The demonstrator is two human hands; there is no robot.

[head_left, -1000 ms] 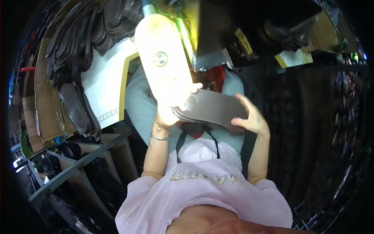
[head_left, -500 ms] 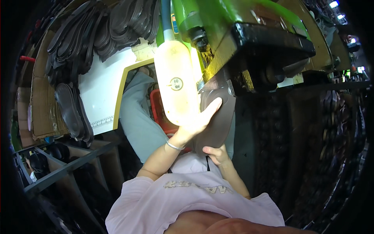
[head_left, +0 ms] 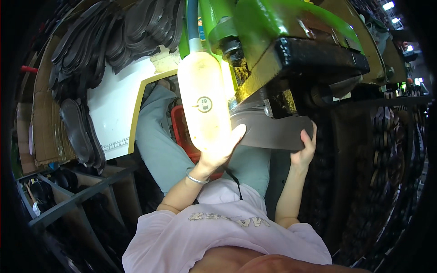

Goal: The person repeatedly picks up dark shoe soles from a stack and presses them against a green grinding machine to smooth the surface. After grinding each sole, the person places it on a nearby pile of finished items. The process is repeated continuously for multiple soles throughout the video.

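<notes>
A dark brown-grey shoe sole (head_left: 275, 133) lies crosswise under the head of a green-and-black machine (head_left: 314, 54), its inner end against the machine's working point. My right hand (head_left: 305, 148) grips the outer end, thumb on top and fingers round the edge. At the inner end my left hand (head_left: 223, 150) has its thumb laid on the sole; a bright lamp (head_left: 205, 104) hides most of its fingers. Around that wrist is a silver bangle (head_left: 197, 176).
Stacked dark soles (head_left: 82, 50) cover the back of a white table (head_left: 111, 104), with a few more (head_left: 79, 129) at its left side. Under the lamp sits a red basket (head_left: 180, 127). A metal rack (head_left: 75, 198) stands lower left. Shelves of dark items (head_left: 387, 154) fill the right.
The sole has swung from pointing toward me to lying crosswise. My right hand moved up and to the right with its outer end; my left hand shifted slightly left.
</notes>
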